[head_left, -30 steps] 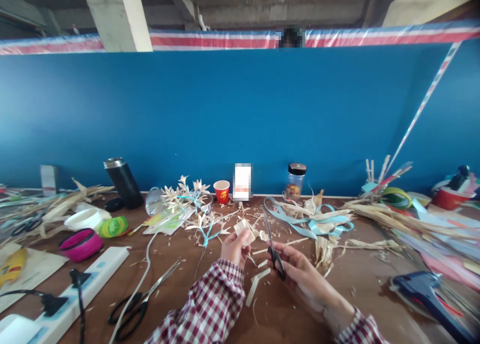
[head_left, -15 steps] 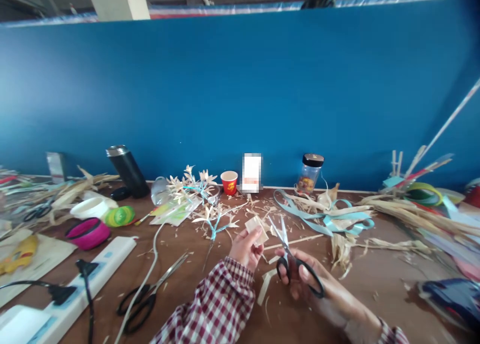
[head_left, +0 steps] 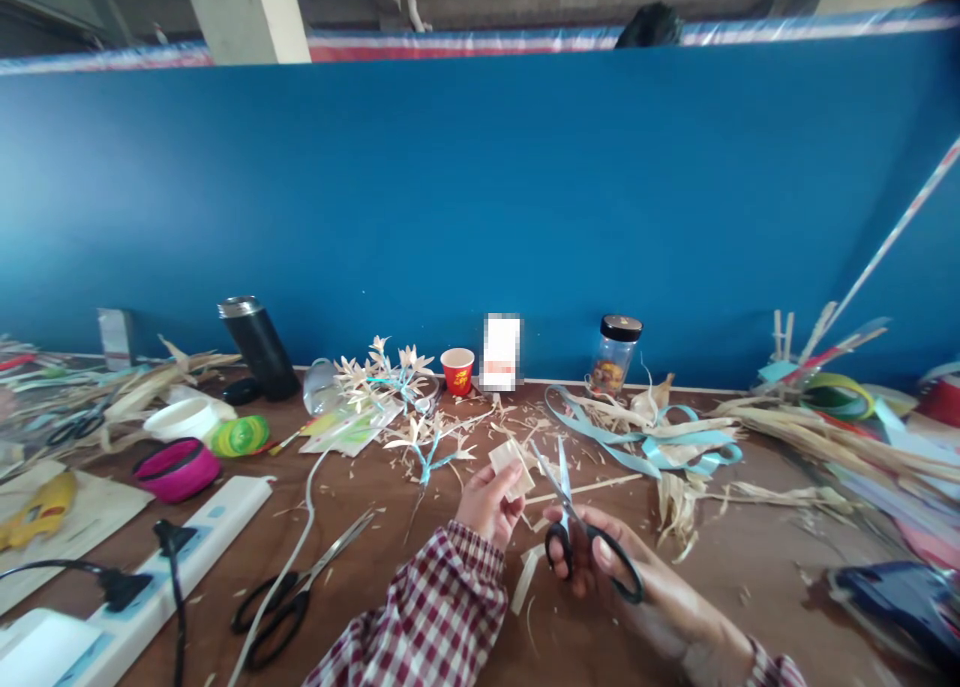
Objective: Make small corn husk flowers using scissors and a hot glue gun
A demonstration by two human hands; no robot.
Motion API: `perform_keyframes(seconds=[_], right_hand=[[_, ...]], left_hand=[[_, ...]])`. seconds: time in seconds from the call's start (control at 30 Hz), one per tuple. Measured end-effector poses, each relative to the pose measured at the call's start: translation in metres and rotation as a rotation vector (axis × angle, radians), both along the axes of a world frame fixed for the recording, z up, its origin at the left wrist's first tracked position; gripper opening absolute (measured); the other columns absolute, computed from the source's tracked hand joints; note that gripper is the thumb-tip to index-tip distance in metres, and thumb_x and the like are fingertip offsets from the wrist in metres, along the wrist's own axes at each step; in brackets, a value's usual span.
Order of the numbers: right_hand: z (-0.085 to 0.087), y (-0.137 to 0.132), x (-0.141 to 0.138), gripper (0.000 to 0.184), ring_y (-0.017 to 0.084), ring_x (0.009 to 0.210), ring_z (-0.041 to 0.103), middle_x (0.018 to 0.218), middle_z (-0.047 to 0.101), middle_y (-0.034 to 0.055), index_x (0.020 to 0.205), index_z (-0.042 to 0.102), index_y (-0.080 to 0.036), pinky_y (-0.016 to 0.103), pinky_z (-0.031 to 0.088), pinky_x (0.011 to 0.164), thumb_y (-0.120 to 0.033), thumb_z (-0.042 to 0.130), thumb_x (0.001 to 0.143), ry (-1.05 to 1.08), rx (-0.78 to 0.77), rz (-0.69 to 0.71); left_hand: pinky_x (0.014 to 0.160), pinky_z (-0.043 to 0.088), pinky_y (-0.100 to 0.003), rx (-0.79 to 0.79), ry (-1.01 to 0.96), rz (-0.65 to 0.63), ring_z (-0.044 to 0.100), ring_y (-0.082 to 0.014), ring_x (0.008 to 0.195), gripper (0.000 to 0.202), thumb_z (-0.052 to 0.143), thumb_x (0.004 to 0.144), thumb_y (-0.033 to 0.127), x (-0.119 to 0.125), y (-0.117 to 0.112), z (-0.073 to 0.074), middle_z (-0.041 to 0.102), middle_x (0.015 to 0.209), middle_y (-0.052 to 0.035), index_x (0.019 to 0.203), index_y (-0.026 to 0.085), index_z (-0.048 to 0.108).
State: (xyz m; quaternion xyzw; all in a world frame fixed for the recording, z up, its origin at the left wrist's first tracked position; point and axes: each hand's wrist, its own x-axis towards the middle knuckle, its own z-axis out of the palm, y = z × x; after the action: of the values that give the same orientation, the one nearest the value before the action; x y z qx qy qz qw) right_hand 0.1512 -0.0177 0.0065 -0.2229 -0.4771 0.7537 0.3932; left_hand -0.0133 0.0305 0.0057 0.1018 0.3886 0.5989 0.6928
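Note:
Between the thumb and fingers of my left hand [head_left: 491, 502] is a small pale piece of corn husk [head_left: 512, 465], roughly square. My right hand [head_left: 600, 557] grips black-handled scissors [head_left: 566, 507], with fingers through the loops. Their blades are parted and point up, close to the right edge of the husk piece. Below lies a pale cut strip [head_left: 529, 577] on the table. Just left of my left hand, a husk flower sprig [head_left: 427, 457] with a blue-wrapped stem lies on the table.
A second pair of scissors [head_left: 300, 597] and a white power strip [head_left: 187, 557] lie at left. Behind stand a red paper cup [head_left: 458, 372], a lidded jar [head_left: 617, 357] and a black flask [head_left: 259, 347]. Blue ribbon [head_left: 622, 442] and husks [head_left: 679, 512] lie right; scraps litter the table.
The scissors in my right hand have shifted slightly left, toward the husk piece, blades still parted. My left hand keeps its hold. The whole view has tilted slightly upward.

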Motion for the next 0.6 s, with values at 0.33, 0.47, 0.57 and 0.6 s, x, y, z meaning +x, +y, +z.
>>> perform_keyframes(seconds=[0.33, 0.47, 0.57, 0.6], right_hand=[[0.005, -0.001, 0.001, 0.042, 0.016, 0.079, 0.055, 0.090, 0.059, 0.0097, 0.115, 0.052, -0.016, 0.023, 0.041, 0.062, -0.040, 0.055, 0.081, -0.040, 0.004, 0.038], [0.006, -0.001, 0.000, 0.043, 0.015, 0.077, 0.055, 0.087, 0.059, 0.0089, 0.114, 0.053, -0.015, 0.021, 0.039, 0.058, -0.041, 0.056, 0.080, -0.045, 0.013, 0.032], [0.005, 0.000, 0.000, 0.043, 0.013, 0.073, 0.054, 0.085, 0.060, 0.0086, 0.112, 0.053, -0.015, 0.020, 0.038, 0.056, -0.044, 0.055, 0.080, -0.063, 0.006, 0.039], [0.005, 0.000, 0.000, 0.043, 0.013, 0.072, 0.054, 0.084, 0.060, 0.0085, 0.112, 0.053, -0.015, 0.019, 0.038, 0.055, -0.044, 0.055, 0.080, -0.073, 0.002, 0.044]], left_hand=[[0.040, 0.045, -0.013, 0.010, -0.032, 0.033, 0.054, -0.0055, 0.048, 0.005, 0.061, 0.073, 0.006, -0.002, -0.002, 0.005, 0.057, 0.064, -0.0012, 0.071, 0.010, 0.059], [0.043, 0.046, -0.013, 0.010, -0.084, 0.073, 0.055, -0.0048, 0.050, 0.005, 0.060, 0.075, 0.008, -0.004, -0.003, 0.009, 0.057, 0.066, -0.0005, 0.072, 0.011, 0.057], [0.043, 0.047, -0.013, -0.017, -0.110, 0.112, 0.055, -0.0045, 0.051, 0.006, 0.060, 0.075, 0.007, -0.007, -0.002, 0.011, 0.057, 0.069, -0.0005, 0.072, 0.011, 0.058], [0.043, 0.047, -0.013, -0.027, -0.116, 0.118, 0.055, -0.0044, 0.051, 0.006, 0.060, 0.075, 0.006, -0.008, -0.001, 0.011, 0.057, 0.069, -0.0004, 0.072, 0.011, 0.058]])
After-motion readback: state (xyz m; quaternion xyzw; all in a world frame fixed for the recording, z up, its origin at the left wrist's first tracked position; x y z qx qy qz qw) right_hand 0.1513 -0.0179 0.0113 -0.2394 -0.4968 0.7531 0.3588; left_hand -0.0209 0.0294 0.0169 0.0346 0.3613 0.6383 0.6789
